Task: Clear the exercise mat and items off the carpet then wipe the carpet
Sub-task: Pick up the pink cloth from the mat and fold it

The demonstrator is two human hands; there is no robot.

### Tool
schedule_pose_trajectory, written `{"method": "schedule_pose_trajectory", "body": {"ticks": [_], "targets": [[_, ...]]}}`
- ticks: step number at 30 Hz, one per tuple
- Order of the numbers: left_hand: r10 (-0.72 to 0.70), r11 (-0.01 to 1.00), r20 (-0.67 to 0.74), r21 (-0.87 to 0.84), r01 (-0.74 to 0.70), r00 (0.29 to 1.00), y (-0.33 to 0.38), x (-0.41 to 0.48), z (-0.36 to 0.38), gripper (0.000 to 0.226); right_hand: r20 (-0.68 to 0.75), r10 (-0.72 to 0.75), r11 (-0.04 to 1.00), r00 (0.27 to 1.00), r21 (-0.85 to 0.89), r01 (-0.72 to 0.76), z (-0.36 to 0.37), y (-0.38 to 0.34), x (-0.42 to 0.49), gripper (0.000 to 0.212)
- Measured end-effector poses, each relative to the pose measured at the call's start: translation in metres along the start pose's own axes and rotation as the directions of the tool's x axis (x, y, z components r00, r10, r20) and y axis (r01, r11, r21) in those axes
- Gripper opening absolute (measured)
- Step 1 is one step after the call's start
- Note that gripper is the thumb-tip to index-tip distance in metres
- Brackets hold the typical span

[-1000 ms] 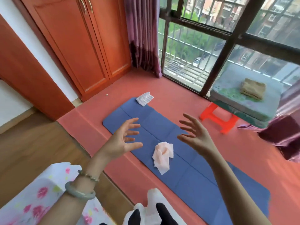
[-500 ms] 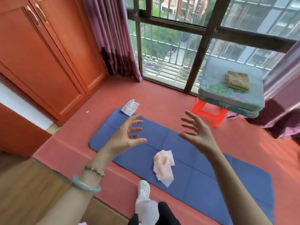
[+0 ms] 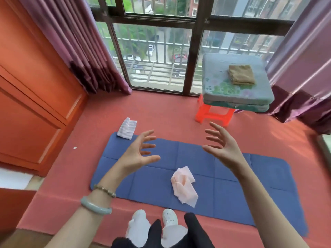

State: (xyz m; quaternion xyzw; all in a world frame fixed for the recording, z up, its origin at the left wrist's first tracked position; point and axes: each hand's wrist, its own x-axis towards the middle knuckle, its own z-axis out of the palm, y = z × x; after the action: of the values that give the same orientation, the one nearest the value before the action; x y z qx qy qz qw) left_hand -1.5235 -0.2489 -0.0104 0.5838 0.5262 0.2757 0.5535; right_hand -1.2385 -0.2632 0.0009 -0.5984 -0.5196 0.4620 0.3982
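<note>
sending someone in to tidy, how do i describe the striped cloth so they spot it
Start at the blue mat on the red carpet. At its far left corner lies the striped cloth, overlapping the edge. It is folded and white with pale stripes, unlike the crumpled pink cloth mid-mat.

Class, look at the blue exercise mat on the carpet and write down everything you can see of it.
The blue exercise mat is a long rectangle with rounded corners, seemingly soft foam, creased into panels. It lies unrolled, flat on the red carpet. A crumpled pink cloth rests near its middle; a folded striped white cloth overlaps its far left corner. The left hand and right hand hover above it without touching it.
</note>
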Motion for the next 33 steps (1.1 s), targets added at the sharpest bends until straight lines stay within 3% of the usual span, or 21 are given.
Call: {"method": "schedule_pose_trajectory", "body": {"ticks": [5, 12, 19, 25, 33], "targets": [[-0.013, 0.999, 0.148, 0.052, 0.005, 0.989, -0.014, 0.040, -0.028, 0.077, -0.147, 0.080, 0.997, 0.986, 0.012, -0.079, 0.019, 0.009, 0.003, 0.073], [-0.043, 0.988, 0.351, 0.156, -0.013, 0.935, -0.053, 0.096, -0.067, 0.072, -0.345, 0.228, 0.973, 0.911, 0.054, -0.223, 0.070, 0.039, -0.004, 0.070], [-0.137, 0.965, 0.472, 0.262, 0.010, 0.871, -0.127, 0.146, -0.054, 0.067, -0.402, 0.381, 0.924, 0.832, 0.132, -0.360, 0.109, 0.110, 0.004, 0.066], [-0.177, 0.947, 0.521, 0.322, 0.000, 0.835, -0.245, 0.208, 0.007, 0.065, -0.435, 0.474, 0.879, 0.766, 0.186, -0.439, 0.130, 0.234, 0.029, 0.055], [-0.140, 0.904, 0.571, 0.407, -0.131, 0.809, -0.471, 0.294, 0.113, 0.050, -0.433, 0.483, 0.871, 0.761, 0.154, -0.466, 0.173, 0.467, 0.077, 0.046]]}}
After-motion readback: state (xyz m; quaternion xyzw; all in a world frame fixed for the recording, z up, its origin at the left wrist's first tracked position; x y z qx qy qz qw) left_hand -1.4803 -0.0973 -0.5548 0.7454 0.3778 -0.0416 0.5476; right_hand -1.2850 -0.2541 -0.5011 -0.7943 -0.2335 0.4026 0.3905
